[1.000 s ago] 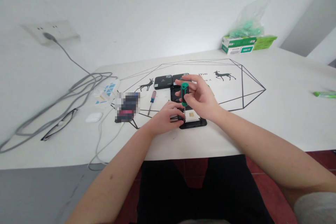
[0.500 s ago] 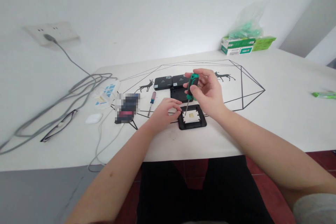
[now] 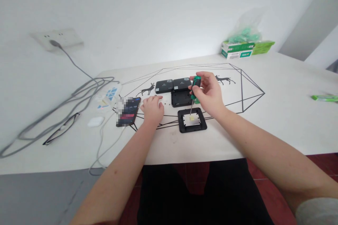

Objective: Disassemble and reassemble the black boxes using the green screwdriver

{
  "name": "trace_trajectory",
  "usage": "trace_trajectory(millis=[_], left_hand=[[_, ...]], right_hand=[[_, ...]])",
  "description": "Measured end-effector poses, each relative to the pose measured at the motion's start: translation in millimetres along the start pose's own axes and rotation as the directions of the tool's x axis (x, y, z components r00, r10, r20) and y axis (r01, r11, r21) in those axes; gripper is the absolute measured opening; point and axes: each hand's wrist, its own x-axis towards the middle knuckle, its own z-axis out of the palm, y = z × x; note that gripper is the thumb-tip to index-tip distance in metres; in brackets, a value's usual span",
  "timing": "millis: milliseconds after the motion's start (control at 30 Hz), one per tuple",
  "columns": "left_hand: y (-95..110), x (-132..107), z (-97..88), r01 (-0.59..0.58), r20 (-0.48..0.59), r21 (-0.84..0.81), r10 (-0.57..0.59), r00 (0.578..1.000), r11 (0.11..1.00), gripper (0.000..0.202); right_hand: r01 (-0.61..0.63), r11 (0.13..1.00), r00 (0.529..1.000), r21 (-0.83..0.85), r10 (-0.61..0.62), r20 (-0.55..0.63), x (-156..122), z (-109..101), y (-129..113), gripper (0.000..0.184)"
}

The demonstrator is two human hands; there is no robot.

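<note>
My right hand [image 3: 210,91] is closed around the green-and-black handle of a screwdriver [image 3: 196,85]. Its shaft points down at an open black casing [image 3: 182,126], in which a silver plate [image 3: 187,122] with a pale yellow square lies. Whether the tip touches the plate I cannot tell. Further left, my left hand [image 3: 153,109] rests low over the table, index finger and thumb apart, with nothing visible between them. A few tiny dark bits, perhaps screws [image 3: 165,104], lie just right of its fingers. The small screwdriver seen earlier there is hidden, apparently beneath this hand.
Behind the casing sit an open black shell [image 3: 181,98] and two closed black boxes [image 3: 164,86] [image 3: 181,83]. A phone [image 3: 129,111], glasses [image 3: 61,129], a white case [image 3: 95,121] and a grey cable [image 3: 75,103] lie left. Green-and-white boxes [image 3: 237,47] stand at the back right.
My left hand has left the casing's edge and moved left, covering where the small screwdriver lay. My right hand, still holding the green screwdriver, has shifted slightly right and down.
</note>
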Motion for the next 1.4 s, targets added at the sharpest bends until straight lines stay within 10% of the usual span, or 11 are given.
trace_trajectory(millis=[100, 233, 300, 1400], left_hand=[[3, -10, -4.2, -0.322, 0.066, -0.196, 0.34, 0.938, 0.926, 0.032], [16, -28, -10.7, -0.61, 0.277, -0.399, 0.724, 0.632, 0.685, 0.065], [23, -34, -12.4, -0.628, 0.325, -0.384, 0.736, 0.595, 0.677, 0.071], [32, -25, -14.2, -0.569, 0.244, -0.489, 0.731, 0.637, 0.66, 0.036]], right_hand=[[0.001, 0.996, 0.999, -0.084, -0.005, -0.047, 4, -4, -2, 0.039], [-0.009, 0.973, 0.997, -0.229, -0.009, -0.076, 7, -8, -4, 0.039], [0.011, 0.964, 0.998, -0.267, -0.027, -0.055, 6, -9, -4, 0.039], [0.174, 0.947, 0.985, -0.269, -0.162, 0.067, -8, -7, 5, 0.042]])
